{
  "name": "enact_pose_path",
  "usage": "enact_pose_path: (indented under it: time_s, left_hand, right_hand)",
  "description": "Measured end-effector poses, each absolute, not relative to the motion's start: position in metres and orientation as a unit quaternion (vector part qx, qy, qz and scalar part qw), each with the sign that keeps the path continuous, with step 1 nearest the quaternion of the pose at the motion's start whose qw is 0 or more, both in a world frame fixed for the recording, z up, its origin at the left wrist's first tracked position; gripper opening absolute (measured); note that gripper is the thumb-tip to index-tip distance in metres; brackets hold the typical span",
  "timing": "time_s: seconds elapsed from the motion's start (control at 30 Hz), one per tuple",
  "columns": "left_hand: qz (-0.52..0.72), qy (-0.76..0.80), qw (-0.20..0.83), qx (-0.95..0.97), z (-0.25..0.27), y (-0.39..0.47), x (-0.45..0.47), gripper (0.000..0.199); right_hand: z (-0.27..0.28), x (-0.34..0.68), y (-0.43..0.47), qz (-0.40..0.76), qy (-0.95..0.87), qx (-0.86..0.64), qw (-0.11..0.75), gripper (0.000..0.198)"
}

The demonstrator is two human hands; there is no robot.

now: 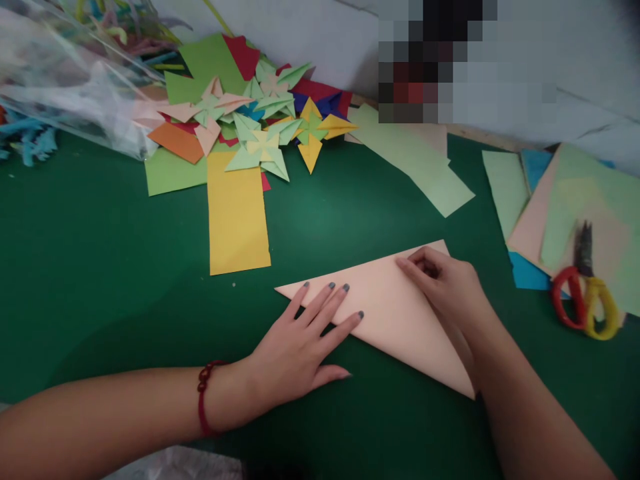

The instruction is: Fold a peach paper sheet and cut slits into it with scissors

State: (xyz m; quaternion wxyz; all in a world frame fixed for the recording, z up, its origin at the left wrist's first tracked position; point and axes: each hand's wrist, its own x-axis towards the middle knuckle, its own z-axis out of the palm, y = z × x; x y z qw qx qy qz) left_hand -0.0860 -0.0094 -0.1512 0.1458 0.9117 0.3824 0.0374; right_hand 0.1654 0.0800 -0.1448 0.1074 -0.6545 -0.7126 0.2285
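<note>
A pale pink sheet of paper [385,300], folded into a triangle, lies on the green tabletop in front of me. My left hand [305,340] rests over its left part, fingers spread and flat, with a red bracelet at the wrist. At the upper right of the sheet is my right hand [447,287], its fingers curled in and its thumb against the paper near the top edge. The tips of some right fingers are hidden behind the thumb and knuckles. The triangle's lower right point reaches under my right forearm.
Folded paper stars [263,147] and coloured sheets lie at the back, with a yellow paper rectangle [240,213] in front. Scissors [585,287] with red and yellow handles rest on stacked paper [525,233] at the right. A clear plastic bag [100,87] is at the back left.
</note>
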Motion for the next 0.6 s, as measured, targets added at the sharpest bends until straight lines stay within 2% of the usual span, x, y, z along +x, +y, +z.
enact_pose_path:
  time_s: [0.6]
  left_hand:
    - [0.028, 0.388, 0.157, 0.908, -0.1523, -0.0121, -0.0843, 0.067]
  right_hand:
    - [-0.1445, 0.1650, 0.0801, 0.227, -0.712, -0.657, 0.101, 0.028]
